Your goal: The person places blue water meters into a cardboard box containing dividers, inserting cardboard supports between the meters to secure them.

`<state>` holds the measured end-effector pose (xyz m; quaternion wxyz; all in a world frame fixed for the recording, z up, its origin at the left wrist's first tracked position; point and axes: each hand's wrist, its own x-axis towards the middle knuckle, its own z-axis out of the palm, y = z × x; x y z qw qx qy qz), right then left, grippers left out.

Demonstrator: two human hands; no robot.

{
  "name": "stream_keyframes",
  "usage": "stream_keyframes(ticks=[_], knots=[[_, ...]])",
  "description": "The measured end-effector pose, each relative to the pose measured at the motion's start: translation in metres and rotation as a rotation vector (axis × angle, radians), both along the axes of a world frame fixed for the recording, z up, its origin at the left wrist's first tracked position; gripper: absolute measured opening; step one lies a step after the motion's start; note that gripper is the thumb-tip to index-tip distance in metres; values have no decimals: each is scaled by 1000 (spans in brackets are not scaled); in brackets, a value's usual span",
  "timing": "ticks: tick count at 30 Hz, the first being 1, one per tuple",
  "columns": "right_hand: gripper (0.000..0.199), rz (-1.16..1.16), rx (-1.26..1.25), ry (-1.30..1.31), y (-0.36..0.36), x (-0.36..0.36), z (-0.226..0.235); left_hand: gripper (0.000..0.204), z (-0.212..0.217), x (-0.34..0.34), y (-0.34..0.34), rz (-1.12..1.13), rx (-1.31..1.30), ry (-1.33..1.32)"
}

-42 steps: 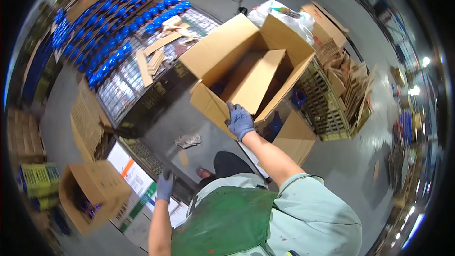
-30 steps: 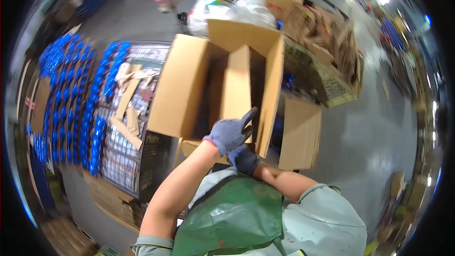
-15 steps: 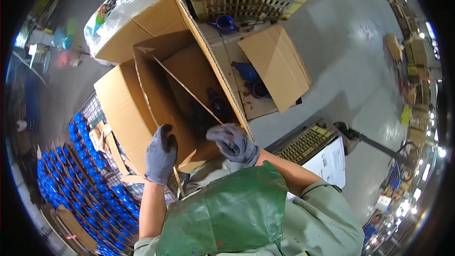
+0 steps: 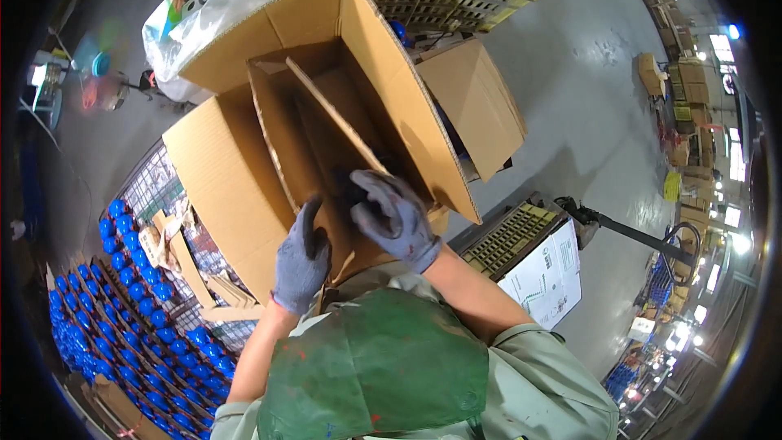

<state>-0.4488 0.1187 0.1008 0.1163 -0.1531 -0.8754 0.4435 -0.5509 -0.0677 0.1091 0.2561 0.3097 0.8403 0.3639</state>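
A large open cardboard box (image 4: pixel 213 187) stands in front of me, with two upright cardboard sheets inside it. My left hand (image 4: pixel 300 267), in a grey glove, is closed around the near end of the left cardboard sheet (image 4: pixel 267 134). Over the box opening, my gloved right hand (image 4: pixel 399 220) has its fingers curved and apart, nothing between them. Its fingertips come up to the near end of the slanting right sheet (image 4: pixel 330 110); whether they touch it cannot be told. The bottom of the box is in shadow.
Rows of shiny blue pieces (image 4: pixel 122 326) lie on the left, beside a wire mesh surface (image 4: pixel 155 183). Clear plastic wrap (image 4: pixel 187 41) is behind the box, near a crate (image 4: pixel 444 0) of cardboard pieces. Rightward are a loose flap (image 4: pixel 472 102), another crate (image 4: pixel 513 240) and a white carton (image 4: pixel 546 273).
My right hand has moved inward and up, its fingers spreading at the slanting sheet. That sheet now stands closer to the left one. My left hand has shifted slightly right and nearer me.
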Motion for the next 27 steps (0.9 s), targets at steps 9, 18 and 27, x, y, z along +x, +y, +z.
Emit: stream_keyframes(ticks=[9, 18, 27], knots=[[69, 397, -39, -700, 0, -15, 12, 57, -11, -42, 8, -314, 231, -906], [30, 183, 164, -483, 14, 25, -11, 29, -80, -27, 53, -976, -796, -10], [31, -72, 96, -448, -10, 28, -29, 30, -190, 3, 42, -805, -796, 235]])
